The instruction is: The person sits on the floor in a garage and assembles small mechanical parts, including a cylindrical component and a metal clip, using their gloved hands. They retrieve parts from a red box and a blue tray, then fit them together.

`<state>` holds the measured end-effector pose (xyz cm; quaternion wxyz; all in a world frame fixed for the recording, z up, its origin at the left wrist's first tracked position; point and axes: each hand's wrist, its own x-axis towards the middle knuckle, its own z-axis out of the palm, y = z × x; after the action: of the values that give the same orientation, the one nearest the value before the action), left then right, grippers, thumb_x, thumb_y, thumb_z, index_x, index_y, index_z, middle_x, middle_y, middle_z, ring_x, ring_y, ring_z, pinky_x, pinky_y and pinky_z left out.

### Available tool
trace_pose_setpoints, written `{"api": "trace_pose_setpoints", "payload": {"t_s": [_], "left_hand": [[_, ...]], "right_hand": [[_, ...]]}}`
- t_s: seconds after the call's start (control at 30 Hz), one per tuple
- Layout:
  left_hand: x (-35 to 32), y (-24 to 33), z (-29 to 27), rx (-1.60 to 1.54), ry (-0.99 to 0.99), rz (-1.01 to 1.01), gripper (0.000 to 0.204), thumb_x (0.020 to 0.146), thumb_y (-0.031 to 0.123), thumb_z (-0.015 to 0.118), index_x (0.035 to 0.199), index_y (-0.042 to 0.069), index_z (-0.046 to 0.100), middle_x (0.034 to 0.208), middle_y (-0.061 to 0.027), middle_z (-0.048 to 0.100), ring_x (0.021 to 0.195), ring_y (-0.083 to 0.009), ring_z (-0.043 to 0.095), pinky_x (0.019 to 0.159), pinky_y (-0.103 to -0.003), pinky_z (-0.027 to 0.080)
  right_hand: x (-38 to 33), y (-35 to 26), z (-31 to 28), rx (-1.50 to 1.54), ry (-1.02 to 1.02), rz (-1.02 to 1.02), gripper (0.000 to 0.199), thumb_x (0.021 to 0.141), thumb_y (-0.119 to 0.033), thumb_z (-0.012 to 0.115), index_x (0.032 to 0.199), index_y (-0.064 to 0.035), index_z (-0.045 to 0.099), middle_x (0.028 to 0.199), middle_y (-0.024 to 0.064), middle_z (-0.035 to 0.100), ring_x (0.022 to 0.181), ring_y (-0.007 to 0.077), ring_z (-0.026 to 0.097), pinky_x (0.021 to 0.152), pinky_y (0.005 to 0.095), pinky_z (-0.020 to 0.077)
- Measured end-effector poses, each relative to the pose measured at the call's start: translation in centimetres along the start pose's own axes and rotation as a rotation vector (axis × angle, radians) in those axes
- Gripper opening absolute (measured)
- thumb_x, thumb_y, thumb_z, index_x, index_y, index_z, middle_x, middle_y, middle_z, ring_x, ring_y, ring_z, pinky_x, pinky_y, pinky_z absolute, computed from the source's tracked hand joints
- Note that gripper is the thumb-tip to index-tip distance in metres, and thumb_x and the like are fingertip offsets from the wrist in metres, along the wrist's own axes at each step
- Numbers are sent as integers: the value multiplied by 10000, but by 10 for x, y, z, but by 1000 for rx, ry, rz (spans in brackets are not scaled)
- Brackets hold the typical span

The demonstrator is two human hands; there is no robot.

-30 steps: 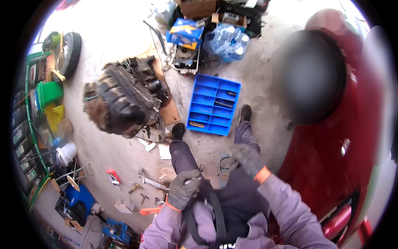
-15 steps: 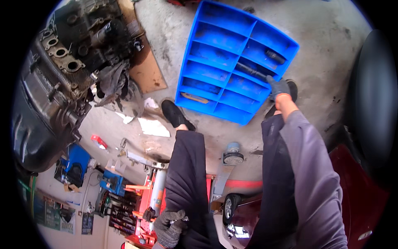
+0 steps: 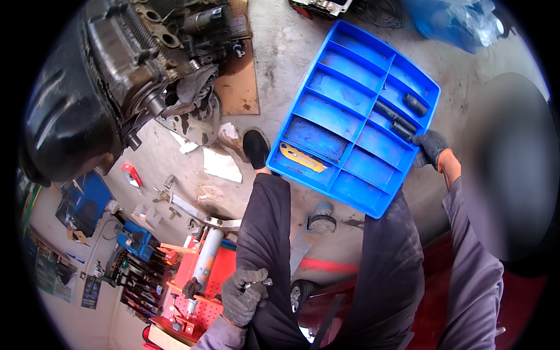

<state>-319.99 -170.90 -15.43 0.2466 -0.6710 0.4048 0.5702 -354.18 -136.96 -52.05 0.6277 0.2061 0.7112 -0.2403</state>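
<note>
A blue compartment tray (image 3: 335, 188) with a centre divider is in front of my legs, over my right foot. At its right edge, my gloved right hand (image 3: 431, 150) is closed on the rim. Black cylindrical pieces lie in its right compartments: a short thick one (image 3: 415, 104), a long one (image 3: 394, 116) and one (image 3: 402, 130) close to my right hand. A yellow utility knife (image 3: 302, 157) rests in a near left compartment. Beside my left thigh, my gloved left hand (image 3: 245, 296) is closed around a small shiny metal piece (image 3: 266, 282) whose kind is mostly hidden by the fingers.
A dirty engine (image 3: 125, 64) stands at the left with cardboard (image 3: 242, 87) beneath it. White paper (image 3: 222, 165) lies by my left shoe (image 3: 255, 149). A red jack-like machine (image 3: 204, 268), a tool rack (image 3: 137, 286) and a blue plastic bag (image 3: 452, 23) surround the area.
The tray has shifted right and nearer, its near corner now over my right leg, with my right hand on its edge. My left hand keeps its hold while the view has swung.
</note>
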Motion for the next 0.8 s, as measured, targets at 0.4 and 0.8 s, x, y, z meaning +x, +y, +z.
{"api": "trace_pose_setpoints", "payload": {"t_s": [0.4,0.8], "left_hand": [[-19,-32,-15,2,197,-14,140,922,185,703,1030,98,683,859,-20,665,573,-77,549,445,-215,443],[-16,-13,18,70,155,127,156,961,218,644,1045,88,666,827,-42,650,527,-85,526,451,-227,449]], "right_hand": [[23,74,135,-362,506,-296,399,845,-300,642,1141,-38,585,1143,259,647,1018,437,630,873,493,502],[67,85,97,-114,430,-200,326,787,-253,689,1009,-27,610,872,220,670,665,375,665,613,438,533]]}}
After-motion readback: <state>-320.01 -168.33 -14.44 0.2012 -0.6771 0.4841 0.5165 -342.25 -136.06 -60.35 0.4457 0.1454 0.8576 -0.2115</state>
